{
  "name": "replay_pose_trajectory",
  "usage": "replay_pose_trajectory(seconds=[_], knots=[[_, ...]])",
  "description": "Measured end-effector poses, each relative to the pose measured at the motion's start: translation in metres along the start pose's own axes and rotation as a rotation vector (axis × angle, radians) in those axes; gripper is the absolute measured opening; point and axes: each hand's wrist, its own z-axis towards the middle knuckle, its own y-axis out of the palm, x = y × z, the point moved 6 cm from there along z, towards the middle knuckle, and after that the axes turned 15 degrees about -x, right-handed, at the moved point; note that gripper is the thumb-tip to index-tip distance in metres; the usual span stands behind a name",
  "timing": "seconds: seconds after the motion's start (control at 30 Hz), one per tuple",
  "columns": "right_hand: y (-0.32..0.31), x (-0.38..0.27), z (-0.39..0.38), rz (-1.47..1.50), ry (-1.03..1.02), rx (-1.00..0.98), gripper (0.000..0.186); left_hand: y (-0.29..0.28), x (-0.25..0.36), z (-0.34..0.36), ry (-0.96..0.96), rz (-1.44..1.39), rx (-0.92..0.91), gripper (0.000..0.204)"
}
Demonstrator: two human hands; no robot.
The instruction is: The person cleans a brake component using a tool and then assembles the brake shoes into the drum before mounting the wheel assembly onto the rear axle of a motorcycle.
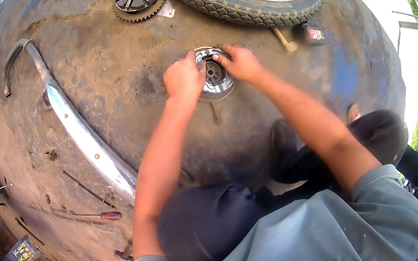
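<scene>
Drum-brake plate [214, 77] on or just above the floor [121, 63], near side of the wheel [252, 15]. Left hand [184, 81] grips its left edge, right hand [241, 64] its far-right edge. Judged: press both sides evenly; keep thumbs off pinch points.

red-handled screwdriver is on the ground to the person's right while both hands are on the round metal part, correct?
Not quite: the head view shows the red-handled screwdriver to the person's left, not right. The left hand and right hand are on the round metal part.
</scene>
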Motion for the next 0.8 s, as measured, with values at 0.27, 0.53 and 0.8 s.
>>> replay_pose_trajectory(seconds=[0.27, 0.53, 0.8], knots=[[-0.001, -0.004, -0.007, -0.025, 0.024, -0.007, 0.055, 0.004, -0.001, -0.002, -0.028, -0.118, -0.012, 0.033], [-0.002, -0.011, -0.006, -0.051, 0.069, -0.095, 0.072, 0.005, -0.005, -0.006, -0.079, -0.127, -0.052, 0.041], [-0.003, -0.022, 0.028, 0.013, 0.176, -0.208, 0.069, 0.012, -0.005, -0.017, -0.113, -0.096, -0.042, 0.056]])
